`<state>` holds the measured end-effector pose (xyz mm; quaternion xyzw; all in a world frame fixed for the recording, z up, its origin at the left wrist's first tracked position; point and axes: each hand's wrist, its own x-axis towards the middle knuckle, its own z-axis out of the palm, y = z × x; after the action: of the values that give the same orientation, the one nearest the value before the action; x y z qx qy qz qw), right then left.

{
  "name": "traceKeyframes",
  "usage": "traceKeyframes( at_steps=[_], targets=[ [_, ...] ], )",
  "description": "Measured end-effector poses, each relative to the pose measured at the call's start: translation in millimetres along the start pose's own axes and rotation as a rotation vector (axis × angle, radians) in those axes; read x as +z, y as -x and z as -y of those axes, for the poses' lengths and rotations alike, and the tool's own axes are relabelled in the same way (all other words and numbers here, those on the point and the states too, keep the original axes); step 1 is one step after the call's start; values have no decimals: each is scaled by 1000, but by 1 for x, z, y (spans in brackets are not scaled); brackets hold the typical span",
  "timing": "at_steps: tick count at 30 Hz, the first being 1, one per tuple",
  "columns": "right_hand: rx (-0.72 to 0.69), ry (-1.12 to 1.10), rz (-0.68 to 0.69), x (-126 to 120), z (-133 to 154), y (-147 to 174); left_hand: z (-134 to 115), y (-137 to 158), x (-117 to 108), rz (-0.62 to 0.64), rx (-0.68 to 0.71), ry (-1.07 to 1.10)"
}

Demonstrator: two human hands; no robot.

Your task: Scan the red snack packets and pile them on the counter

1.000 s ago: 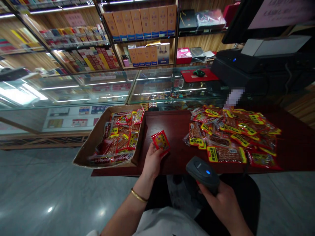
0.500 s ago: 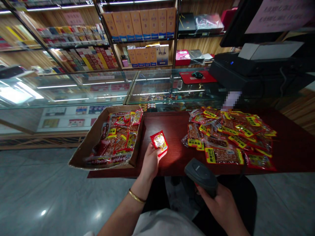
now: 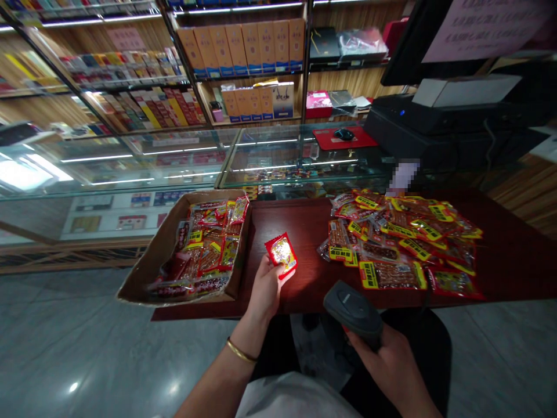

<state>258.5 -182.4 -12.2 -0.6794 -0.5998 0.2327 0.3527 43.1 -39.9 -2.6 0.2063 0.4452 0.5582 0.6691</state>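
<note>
Between thumb and fingers, my left hand (image 3: 266, 289) grips a small red snack packet (image 3: 282, 254) above the dark red wooden table (image 3: 300, 223). A bright light falls on the packet's face. My right hand (image 3: 385, 354) is wrapped round the handle of a dark grey barcode scanner (image 3: 353, 309), its head pointing toward the packet from the right. Left of the packet stands an open cardboard box (image 3: 150, 264) with several snack packets inside. To the right lies a spread pile of red and yellow snack packets (image 3: 394, 274).
Behind the table runs a glass display counter (image 3: 183, 152) bearing a red mouse pad (image 3: 368, 138) with a computer mouse (image 3: 343, 134). A monitor (image 3: 409, 43) and black equipment with a white box (image 3: 465, 92) stand at the right. Stocked shelves (image 3: 248, 72) line the back.
The view has shifted slightly. Both hands keep nearly the same positions, still holding the snack packet and the barcode scanner.
</note>
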Motion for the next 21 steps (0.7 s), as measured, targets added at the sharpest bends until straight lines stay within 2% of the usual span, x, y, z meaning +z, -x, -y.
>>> traceKeyframes(
  at_steps=[17,21],
  targets=[
    [-31,-30,-49,-2,3,1,-1,3,4,43,-14,10],
    [-6,-23,-26,-4,5,1,2,3,6,48,-22,-2]
  ],
)
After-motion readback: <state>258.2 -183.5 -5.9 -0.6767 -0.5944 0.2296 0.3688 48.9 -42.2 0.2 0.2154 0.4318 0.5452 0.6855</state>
